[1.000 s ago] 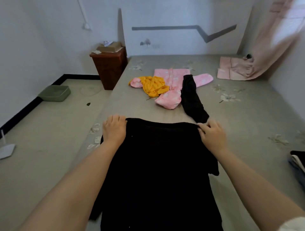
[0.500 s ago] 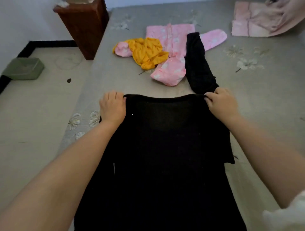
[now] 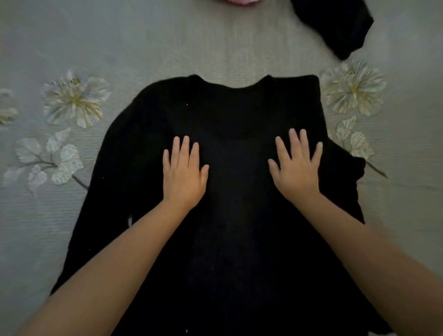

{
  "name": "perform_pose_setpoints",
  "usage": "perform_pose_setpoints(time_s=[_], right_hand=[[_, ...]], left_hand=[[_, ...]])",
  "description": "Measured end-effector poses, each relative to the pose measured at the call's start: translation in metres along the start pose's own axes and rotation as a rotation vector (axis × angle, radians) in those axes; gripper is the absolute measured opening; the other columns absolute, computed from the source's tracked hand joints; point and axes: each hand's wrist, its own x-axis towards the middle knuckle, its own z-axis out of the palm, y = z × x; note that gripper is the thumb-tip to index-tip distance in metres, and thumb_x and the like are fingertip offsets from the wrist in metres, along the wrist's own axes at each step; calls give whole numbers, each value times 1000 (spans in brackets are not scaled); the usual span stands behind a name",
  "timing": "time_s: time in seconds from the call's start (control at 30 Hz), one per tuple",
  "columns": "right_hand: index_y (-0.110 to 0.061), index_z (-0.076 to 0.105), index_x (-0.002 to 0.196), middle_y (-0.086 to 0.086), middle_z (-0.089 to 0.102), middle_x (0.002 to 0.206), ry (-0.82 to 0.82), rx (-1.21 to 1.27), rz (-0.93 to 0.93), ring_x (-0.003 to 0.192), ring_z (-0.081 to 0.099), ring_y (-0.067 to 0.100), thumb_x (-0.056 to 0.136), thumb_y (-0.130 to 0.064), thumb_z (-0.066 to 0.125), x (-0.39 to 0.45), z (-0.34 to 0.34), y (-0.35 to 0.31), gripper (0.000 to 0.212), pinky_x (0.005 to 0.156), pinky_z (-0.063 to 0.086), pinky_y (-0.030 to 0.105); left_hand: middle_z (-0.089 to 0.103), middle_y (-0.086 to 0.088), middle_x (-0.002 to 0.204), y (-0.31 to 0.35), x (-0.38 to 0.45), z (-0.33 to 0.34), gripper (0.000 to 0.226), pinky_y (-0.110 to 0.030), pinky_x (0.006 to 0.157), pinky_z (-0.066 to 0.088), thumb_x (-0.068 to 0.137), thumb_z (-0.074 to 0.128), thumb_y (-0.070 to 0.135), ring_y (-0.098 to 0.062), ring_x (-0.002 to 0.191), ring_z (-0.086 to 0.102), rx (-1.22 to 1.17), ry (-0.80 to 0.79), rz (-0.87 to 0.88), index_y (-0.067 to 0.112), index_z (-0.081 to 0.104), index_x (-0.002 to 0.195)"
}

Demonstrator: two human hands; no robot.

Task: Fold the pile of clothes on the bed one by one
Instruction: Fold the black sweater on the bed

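Note:
A black long-sleeved top lies spread flat on the grey flowered bed cover, its neckline pointing away from me. My left hand rests palm down on the chest area, left of centre, fingers apart. My right hand lies flat on the right side of the chest, fingers spread as well. Neither hand grips the cloth. The left sleeve runs down along the body; the right sleeve is bunched at the edge.
Another black garment lies at the top right. A sliver of a pink garment shows at the top edge. Embroidered flowers mark the cover on both sides of the top.
My hands let go of the top's shoulder edge and moved down onto its chest, now flat and spread. The view has tilted down and closer, so the pile is mostly out of view.

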Motion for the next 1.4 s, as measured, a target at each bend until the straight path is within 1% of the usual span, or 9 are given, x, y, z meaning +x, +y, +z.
perform_pose_setpoints(time_s=[0.3, 0.53, 0.77, 0.87, 0.97, 1.1, 1.27, 1.33, 1.4], right_hand=[[-14, 40, 138, 17, 31, 147, -75, -27, -53, 136, 26, 37, 88, -46, 37, -31, 34, 9, 59, 107, 11, 58], [-22, 12, 147, 8, 1, 156, -202, -28, -27, 143, -3, 26, 97, -41, 31, -27, 30, 9, 57, 110, -6, 52], [-1, 60, 118, 23, 54, 127, -125, 104, -382, 118, 49, 43, 78, -21, 68, -181, 23, 2, 45, 94, 32, 63], [-6, 61, 118, 20, 53, 128, -232, 24, -489, 118, 49, 41, 86, -39, 50, -251, 35, 20, 47, 95, 35, 60], [-10, 43, 128, 17, 42, 136, -346, 12, -514, 128, 36, 35, 90, -61, 20, -292, 41, 38, 67, 107, 18, 49], [-9, 32, 131, 17, 28, 139, -474, -71, -586, 141, -12, 25, 69, -74, 28, -318, 39, 49, 89, 109, 1, 46], [-4, 47, 124, 23, 51, 128, -324, -113, -639, 137, 24, 33, 94, -44, 34, -334, 38, 50, 52, 108, 11, 54], [1, 60, 115, 25, 57, 122, -304, -150, -570, 128, 38, 34, 67, -13, 77, -335, 35, 45, 52, 100, 28, 61], [4, 57, 118, 28, 51, 127, -345, -191, -516, 123, 41, 42, 45, 13, 80, -334, 34, 40, 77, 92, 29, 65]], left_hand=[[6, -9, 155, 1, -26, 37, 68, -56, 109, -3, 83, 21, 57, -35, 140, -5, 85, -76, 0, 28, 16, 145], [-1, -15, 154, 0, -54, 32, 60, -56, 108, -6, 91, 41, 43, -37, 140, -8, 4, -59, 26, 26, 21, 144], [18, -29, 147, -14, -201, 50, 52, -55, 109, 6, 93, 45, 27, -43, 137, 12, -83, -65, -248, 3, 36, 138], [24, -33, 143, -18, -248, 57, 57, -57, 108, 10, 89, 35, 33, -47, 135, 18, -98, -56, -336, -1, 40, 134], [23, -35, 142, -21, -282, 65, 54, -58, 107, 14, 88, 43, 24, -49, 134, 17, -107, 1, -435, -3, 38, 135], [17, -37, 143, -23, -314, 71, 48, -57, 108, 10, 92, 51, 18, -51, 134, 12, -83, 45, -522, 4, 39, 136], [13, -31, 147, -35, -326, 64, 45, -55, 104, 20, 94, 46, 27, -46, 132, 19, -58, 30, -650, 23, 39, 138], [30, -31, 136, -42, -329, 58, 43, -52, 93, 34, 94, 46, 23, -46, 117, 38, -71, 27, -598, 20, 41, 137], [37, -29, 123, -47, -335, 52, 44, -50, 80, 40, 95, 45, 22, -44, 101, 45, -53, -19, -525, 19, 39, 138]])
